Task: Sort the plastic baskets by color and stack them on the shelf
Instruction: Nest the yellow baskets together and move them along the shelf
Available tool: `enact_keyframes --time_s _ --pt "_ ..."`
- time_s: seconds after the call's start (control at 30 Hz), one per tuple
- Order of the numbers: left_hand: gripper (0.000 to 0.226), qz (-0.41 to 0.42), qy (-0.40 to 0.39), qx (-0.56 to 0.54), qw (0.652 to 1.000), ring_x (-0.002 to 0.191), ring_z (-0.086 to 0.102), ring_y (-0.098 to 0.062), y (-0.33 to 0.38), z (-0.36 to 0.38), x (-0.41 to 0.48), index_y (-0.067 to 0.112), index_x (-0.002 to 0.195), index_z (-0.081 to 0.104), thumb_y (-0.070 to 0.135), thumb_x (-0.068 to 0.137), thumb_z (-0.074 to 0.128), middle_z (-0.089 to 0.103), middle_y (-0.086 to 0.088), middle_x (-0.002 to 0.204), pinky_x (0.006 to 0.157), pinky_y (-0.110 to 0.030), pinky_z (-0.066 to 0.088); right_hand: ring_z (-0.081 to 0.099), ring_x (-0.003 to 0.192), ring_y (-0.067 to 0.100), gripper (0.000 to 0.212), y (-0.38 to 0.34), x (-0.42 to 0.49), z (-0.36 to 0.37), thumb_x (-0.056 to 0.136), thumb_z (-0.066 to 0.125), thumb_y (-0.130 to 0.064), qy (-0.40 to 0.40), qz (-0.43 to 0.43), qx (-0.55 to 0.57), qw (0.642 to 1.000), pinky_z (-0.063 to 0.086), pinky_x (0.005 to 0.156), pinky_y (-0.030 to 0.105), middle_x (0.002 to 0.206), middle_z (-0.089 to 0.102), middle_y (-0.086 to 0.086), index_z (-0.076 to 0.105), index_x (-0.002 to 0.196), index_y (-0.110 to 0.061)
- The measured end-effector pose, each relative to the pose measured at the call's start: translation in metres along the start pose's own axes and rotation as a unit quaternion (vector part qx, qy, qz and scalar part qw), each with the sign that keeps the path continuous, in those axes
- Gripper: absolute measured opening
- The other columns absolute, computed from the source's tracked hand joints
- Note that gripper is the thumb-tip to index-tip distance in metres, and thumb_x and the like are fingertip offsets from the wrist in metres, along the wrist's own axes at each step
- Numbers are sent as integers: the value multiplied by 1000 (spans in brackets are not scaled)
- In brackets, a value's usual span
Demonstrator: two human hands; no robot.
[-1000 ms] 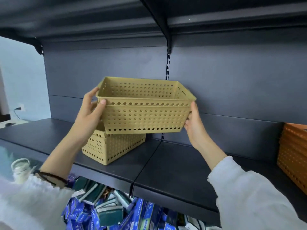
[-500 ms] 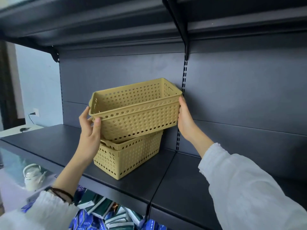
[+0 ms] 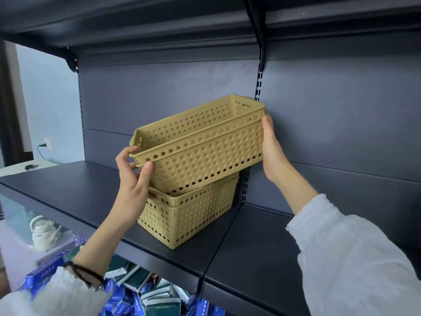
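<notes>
Upper basket (image 3: 205, 147): tan perforated plastic, held in the air and tilted, its far right end higher than its near left end. Its underside sits just above the open top of the stack below; whether the two touch cannot be told.
Lower stack (image 3: 189, 213): tan baskets of the same make, nested, at least two rims visible, standing on the shelf against the left side of the panel seam.
Left hand (image 3: 133, 176): closed on the near left end of the upper basket, thumb pressed on the outer wall below the rim, fingers curled over the end.
Right hand (image 3: 272, 149): flat and extended against the far right end of the upper basket, palm on the end wall, fingertips reaching up to the rim.
Sleeves: white fabric on both forearms; a dark band (image 3: 85, 273) sits on the left wrist.
Shelf (image 3: 262, 258): dark metal, two panels meeting at a seam, with a slotted upright (image 3: 259, 87) on the back panel behind the baskets. A second shelf runs overhead.
Below the shelf: a heap of blue and dark green boxes (image 3: 145, 295), lying loose at mixed angles.
Far left, lower level: a white kettle (image 3: 43, 233) on a pale surface.
Left wall: a wall socket (image 3: 47, 143) with a plug and cable in it.
</notes>
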State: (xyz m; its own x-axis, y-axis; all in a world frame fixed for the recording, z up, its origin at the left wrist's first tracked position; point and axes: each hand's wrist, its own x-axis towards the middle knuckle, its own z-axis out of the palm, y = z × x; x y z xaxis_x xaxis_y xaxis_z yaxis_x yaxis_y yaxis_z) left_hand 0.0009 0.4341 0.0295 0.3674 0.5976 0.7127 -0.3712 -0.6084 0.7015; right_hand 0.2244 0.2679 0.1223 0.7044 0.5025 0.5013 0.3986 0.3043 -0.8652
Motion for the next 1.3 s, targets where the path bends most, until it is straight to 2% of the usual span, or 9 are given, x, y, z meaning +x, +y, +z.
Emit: enact_keyframes --time_s 0.13,0.27,0.33,0.5,0.63,0.77,0.97,1.17,1.3 --pt "26 -15 -14 -36 999 104 55 -15 8 17 -9 36 120 25 33 98 39 48 -15 114 74 -16 51 16 148 11 91 -8 0 -23 65 28 -90 36 23 -44 998 13 120 51 155 34 -16 33 145 -47" --pt "21 -19 -51 -55 997 102 56 -15 21 38 -12 43 110 30 35 95 43 49 -9 109 74 -19 52 53 120 8 63 -17 -9 -53 91 24 -70 62 23 -50 997 45 93 30 132 58 -12 49 138 -36" --pt "22 -20 -59 -56 996 106 58 -22 27 45 -7 49 108 32 38 95 45 52 -15 113 79 -25 52 60 104 2 57 -13 -13 -64 98 22 -61 55 34 -34 997 47 78 23 117 65 -11 56 133 -30" --pt "32 -22 -59 -11 998 122 44 -32 32 59 6 75 112 28 54 92 40 53 -6 104 102 -56 39 54 125 11 61 17 -17 -78 93 22 -69 41 68 2 997 38 109 39 135 60 -5 57 129 -34" --pt "40 -10 -39 17 999 118 43 -30 39 68 4 80 108 23 58 84 47 45 -6 108 105 -54 37 39 137 7 106 55 15 -94 56 34 -96 16 65 -4 998 25 117 45 151 41 -14 33 147 -41" --pt "98 -20 -53 81 995 124 38 -27 41 70 -6 82 114 6 44 65 81 28 -4 124 107 -48 37 27 144 7 121 60 30 -83 46 32 -102 -10 90 -18 996 20 119 43 159 28 -13 21 151 -41" --pt "116 -26 -45 123 991 123 21 -13 19 64 -20 63 138 -5 36 65 82 23 0 125 115 -50 19 20 146 11 70 62 6 -54 91 13 -71 -14 124 -40 991 17 119 41 161 16 -12 2 152 -40" --pt "98 -47 -27 53 997 124 19 6 16 73 -34 57 132 8 60 56 70 21 4 132 111 -32 21 31 142 10 107 74 -9 -69 57 21 -94 6 122 -35 992 22 119 47 158 30 -13 20 150 -43" --pt "97 -44 -28 21 998 132 18 -7 14 80 -45 38 143 15 61 62 63 24 22 127 114 -42 22 32 137 5 87 57 -43 -85 76 22 -87 30 102 -49 993 22 118 41 151 31 -20 22 150 -41"
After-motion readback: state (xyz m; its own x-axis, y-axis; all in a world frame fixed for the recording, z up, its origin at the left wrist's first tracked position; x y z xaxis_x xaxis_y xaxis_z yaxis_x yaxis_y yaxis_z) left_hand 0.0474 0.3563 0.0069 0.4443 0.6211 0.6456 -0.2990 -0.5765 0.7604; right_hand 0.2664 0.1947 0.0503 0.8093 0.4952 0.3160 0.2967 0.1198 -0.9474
